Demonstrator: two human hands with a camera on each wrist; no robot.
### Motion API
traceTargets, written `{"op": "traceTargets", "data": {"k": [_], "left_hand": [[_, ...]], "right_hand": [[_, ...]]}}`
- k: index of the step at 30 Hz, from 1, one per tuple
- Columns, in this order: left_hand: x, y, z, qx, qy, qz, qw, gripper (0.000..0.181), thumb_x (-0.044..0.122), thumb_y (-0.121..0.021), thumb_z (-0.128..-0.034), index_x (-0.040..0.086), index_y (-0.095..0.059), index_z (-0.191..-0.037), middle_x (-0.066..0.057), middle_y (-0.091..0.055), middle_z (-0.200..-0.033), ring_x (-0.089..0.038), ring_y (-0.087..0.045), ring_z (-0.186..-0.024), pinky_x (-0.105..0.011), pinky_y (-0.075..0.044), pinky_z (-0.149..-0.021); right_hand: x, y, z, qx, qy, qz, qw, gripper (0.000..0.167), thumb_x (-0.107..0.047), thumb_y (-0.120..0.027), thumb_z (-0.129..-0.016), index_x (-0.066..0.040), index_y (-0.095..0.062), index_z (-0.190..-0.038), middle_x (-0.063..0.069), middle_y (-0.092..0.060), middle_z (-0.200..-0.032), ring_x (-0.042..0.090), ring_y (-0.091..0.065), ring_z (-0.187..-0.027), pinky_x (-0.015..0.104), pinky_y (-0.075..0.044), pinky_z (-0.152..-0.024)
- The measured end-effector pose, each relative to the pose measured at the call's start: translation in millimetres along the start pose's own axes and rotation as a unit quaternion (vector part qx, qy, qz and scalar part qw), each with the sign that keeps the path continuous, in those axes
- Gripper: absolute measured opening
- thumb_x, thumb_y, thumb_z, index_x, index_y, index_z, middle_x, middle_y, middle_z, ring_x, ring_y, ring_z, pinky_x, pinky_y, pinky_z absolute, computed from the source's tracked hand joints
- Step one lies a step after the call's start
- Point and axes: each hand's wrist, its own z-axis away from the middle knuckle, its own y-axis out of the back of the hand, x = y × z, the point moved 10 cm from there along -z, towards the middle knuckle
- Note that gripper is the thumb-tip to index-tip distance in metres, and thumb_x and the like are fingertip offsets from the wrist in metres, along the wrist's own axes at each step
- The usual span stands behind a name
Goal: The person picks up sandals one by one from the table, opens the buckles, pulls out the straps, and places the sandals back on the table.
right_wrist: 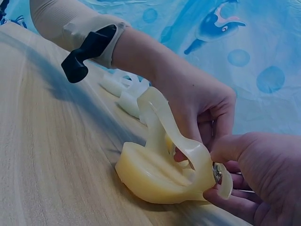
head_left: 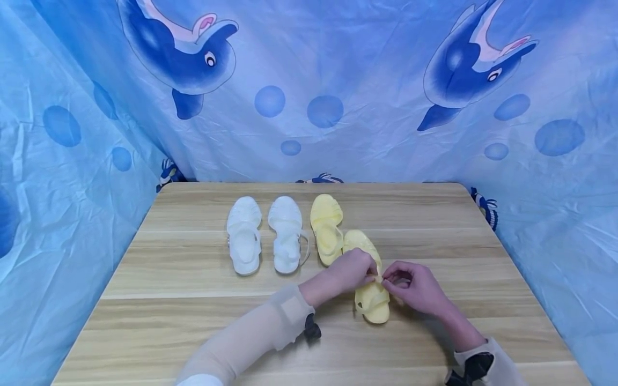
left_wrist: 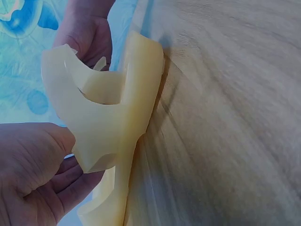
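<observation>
A pale yellow sandal (head_left: 362, 242) lies sole down on the table, with its heel toward me. From its left side my left hand (head_left: 348, 269) pinches the sandal's upper near the middle. On the opposite side my right hand (head_left: 416, 287) holds the ankle strap (right_wrist: 162, 113) between thumb and fingers, by a small metal buckle (right_wrist: 217, 173). A short strap end pokes out past the buckle in the right wrist view. The strap arches over the heel. The matching yellow sandal (head_left: 326, 214) sits just beyond to the left, partly behind my left hand.
Two white sandals (head_left: 243, 214) stand side by side farther left; the right one's strap (head_left: 306, 249) sticks out loosely. The wooden table (head_left: 193, 321) reaches a blue dolphin-print curtain (head_left: 367, 145) at the back and sides.
</observation>
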Motion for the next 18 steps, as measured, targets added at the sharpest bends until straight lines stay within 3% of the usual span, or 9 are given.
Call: {"op": "traceTargets", "data": {"k": [3,10,18], "left_hand": [[0.4,0.6,0.2,-0.003,0.001,0.000,1.0000,0.005,0.021,-0.083,-0.0938,0.019,-0.085,-0.098,0.009,-0.082,-0.093,-0.003,-0.071,-0.081,-0.012,-0.054,-0.073],[8.1,4.2,0.7,0.007,-0.013,0.000,0.9999,0.016,0.017,-0.079,-0.0956,0.020,-0.084,-0.110,0.006,-0.083,-0.107,-0.008,-0.078,-0.099,-0.016,-0.060,-0.083],[5.7,2.1,1.1,0.024,-0.017,-0.029,0.9991,0.012,0.016,-0.078,-0.0965,0.021,-0.085,-0.105,0.007,-0.083,-0.104,-0.007,-0.079,-0.097,-0.012,-0.059,-0.085]], "right_hand": [[0.2,-1.2,0.1,-0.004,0.003,-0.010,0.9999,0.012,-0.002,-0.082,-0.090,-0.009,-0.075,-0.097,0.005,-0.077,-0.091,0.004,-0.072,-0.083,0.024,-0.065,-0.072],[2.1,-1.5,1.5,-0.001,-0.006,-0.019,0.9998,0.012,-0.004,-0.083,-0.090,-0.009,-0.076,-0.098,0.007,-0.077,-0.093,0.004,-0.072,-0.084,0.024,-0.065,-0.072],[0.0,-1.5,2.7,0.005,-0.010,-0.020,0.9997,0.013,-0.002,-0.083,-0.089,-0.009,-0.075,-0.097,0.007,-0.077,-0.092,0.004,-0.072,-0.083,0.024,-0.065,-0.072]]}}
